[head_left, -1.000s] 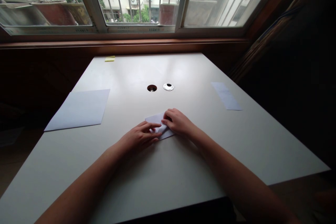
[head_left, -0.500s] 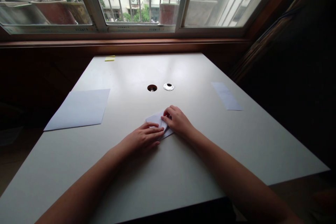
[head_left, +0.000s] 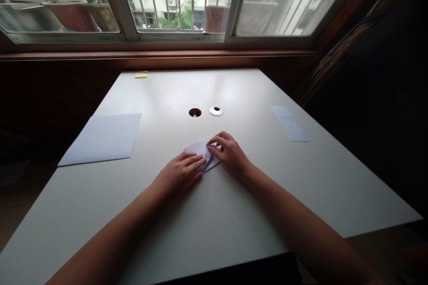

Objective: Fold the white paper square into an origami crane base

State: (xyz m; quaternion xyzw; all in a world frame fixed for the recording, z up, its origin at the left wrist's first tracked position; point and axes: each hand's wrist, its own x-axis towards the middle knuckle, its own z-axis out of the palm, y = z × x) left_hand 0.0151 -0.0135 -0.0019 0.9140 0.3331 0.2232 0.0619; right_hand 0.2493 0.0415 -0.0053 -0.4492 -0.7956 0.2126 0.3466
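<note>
A small folded piece of white paper lies on the white table in front of me. My left hand rests flat on its near left part, fingers stretched out and pressing it down. My right hand is curled at the paper's right side, its fingertips pinching a raised flap of the fold. Most of the paper is hidden under the two hands.
A larger white sheet lies at the table's left edge and a narrow paper strip at the right. A round cable hole and its loose cap sit beyond my hands. A yellow note lies far left by the window.
My right hand has slid away from me along the paper and lifted a flap. My left hand has shifted slightly forward, still pressing the paper.
</note>
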